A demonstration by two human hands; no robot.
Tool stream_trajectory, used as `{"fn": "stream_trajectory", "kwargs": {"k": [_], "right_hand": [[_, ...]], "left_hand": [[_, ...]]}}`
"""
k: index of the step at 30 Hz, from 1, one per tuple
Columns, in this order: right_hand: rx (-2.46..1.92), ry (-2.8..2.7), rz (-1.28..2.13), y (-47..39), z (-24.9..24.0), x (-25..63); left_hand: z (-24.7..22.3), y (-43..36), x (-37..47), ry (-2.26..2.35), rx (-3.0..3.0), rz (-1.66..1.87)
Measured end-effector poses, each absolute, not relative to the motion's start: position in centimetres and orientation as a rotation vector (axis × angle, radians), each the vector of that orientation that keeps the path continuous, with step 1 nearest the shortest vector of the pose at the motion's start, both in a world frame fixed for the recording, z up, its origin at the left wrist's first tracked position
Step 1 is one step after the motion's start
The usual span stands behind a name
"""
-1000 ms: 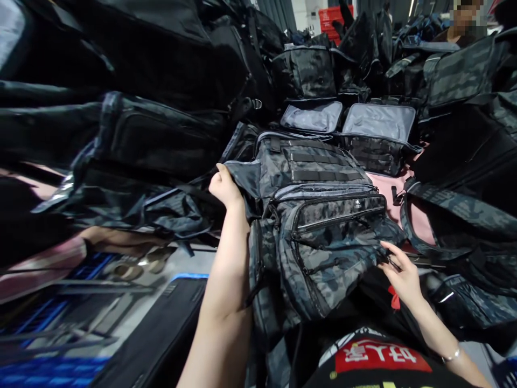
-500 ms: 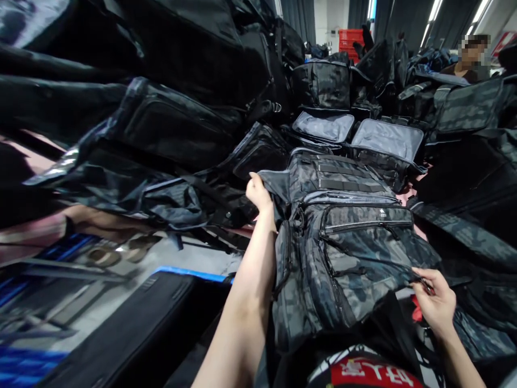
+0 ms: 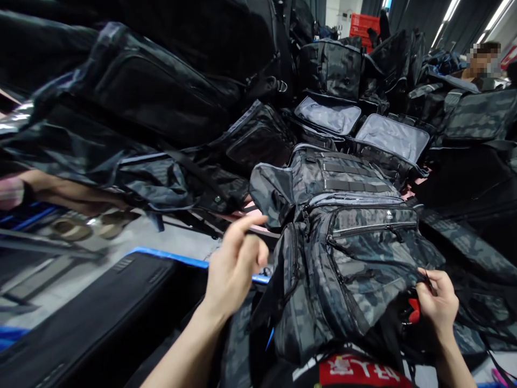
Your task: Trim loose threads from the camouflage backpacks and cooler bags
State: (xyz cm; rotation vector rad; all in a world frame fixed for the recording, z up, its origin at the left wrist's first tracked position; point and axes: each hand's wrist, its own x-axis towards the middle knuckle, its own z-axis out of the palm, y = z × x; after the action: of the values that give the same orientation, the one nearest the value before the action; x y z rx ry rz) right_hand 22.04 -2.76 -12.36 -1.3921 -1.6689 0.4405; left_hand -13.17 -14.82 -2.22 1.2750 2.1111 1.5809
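At the far left, a strip of plaid cloth (image 3: 8, 192) and a bare limb (image 3: 52, 182) show under the heaped dark bags (image 3: 157, 94), with a pair of shoes (image 3: 72, 228) on the pale floor below. In front of them a long black case (image 3: 92, 318) slants across the lower left corner, a blue edge (image 3: 161, 254) running behind it. A black strap (image 3: 197, 175) lies across the loose bags at the heap's near side.

The left hand (image 3: 236, 264) is raised just left of the work, holding nothing, its fingers loosely bent and the index finger extended toward the bag.

The camouflage backpack (image 3: 371, 253) lies in the middle, front up, its lower end close against the wearer's dark top with a red patch (image 3: 343, 369). Its side flap (image 3: 269, 188) juts out leftward near the heap. Directly beyond stand two pouches with grey linings showing (image 3: 329, 114), crowding its far end; a red crate (image 3: 365, 29) is farther back.

The right hand (image 3: 438, 302) is closed on a small dark item (image 3: 428, 281) at the backpack's lower right edge; it may be a tool or part of the bag. Beside it is a red object (image 3: 412, 311). A camouflage strap (image 3: 464, 237) and black fabric (image 3: 472, 178) hem in the right side, and another person (image 3: 482, 67) is far behind.
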Motion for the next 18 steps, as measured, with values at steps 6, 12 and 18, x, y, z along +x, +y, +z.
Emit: {"fn": "stream_trajectory", "kwargs": {"k": [6, 12, 18], "right_hand": [[-1.368, -1.713, 0.526, -3.1, -13.7, 22.3], [-1.354, -1.622, 0.659, -2.8, -13.0, 23.1], [-1.348, -1.754, 0.972, -0.8, -7.7, 24.9]], "left_hand": [[-0.7, -16.6, -10.8, 2.084, 1.333, 0.854], [-3.0, -15.8, -9.6, 1.698, 1.018, 1.523], [-2.8, -14.5, -6.2, 1.437, 0.885, 1.880]]}}
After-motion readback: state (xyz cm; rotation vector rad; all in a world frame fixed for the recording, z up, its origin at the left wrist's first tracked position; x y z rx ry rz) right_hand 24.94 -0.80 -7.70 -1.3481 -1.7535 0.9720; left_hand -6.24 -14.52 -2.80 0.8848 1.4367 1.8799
